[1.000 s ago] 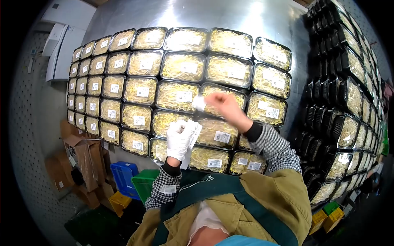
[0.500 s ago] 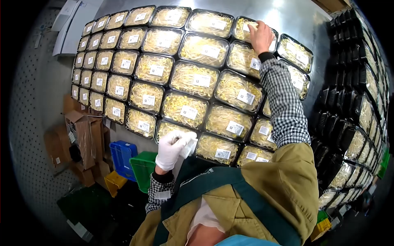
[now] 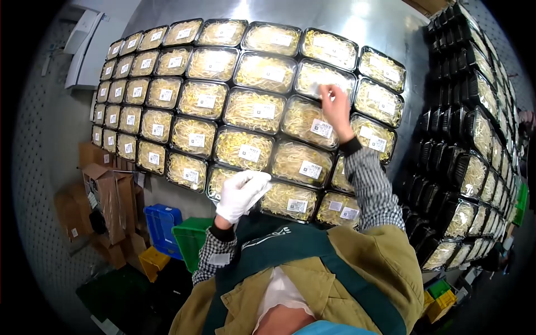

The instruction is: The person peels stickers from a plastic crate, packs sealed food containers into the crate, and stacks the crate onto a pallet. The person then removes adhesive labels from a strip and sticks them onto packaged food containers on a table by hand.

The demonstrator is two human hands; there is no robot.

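Black trays of bean sprouts (image 3: 255, 110), film-covered and bearing white printed labels, lie in rows on the metal table. My left hand (image 3: 240, 195), in a white glove, is pinched on a white label strip (image 3: 258, 196) near the table's front edge. My bare right hand (image 3: 335, 109) is over a tray (image 3: 321, 79) in the second row from the back. Its thumb and fingers are pressed together at a small whitish piece, probably a label, partly hidden and blurred. Trays in the rightmost column (image 3: 383, 68) carry two labels each.
Tall stacks of packed trays (image 3: 474, 134) stand along the right side. Below the table's left front edge are cardboard boxes (image 3: 106, 195), a blue crate (image 3: 163, 226), a green crate (image 3: 192, 237) and a yellow crate (image 3: 152, 261). A white appliance (image 3: 100, 47) is at the back left.
My right hand reached to a back-row tray, then came back to the tray in front of it. That back-row tray now shows an extra label. My left hand stays low with its strip.
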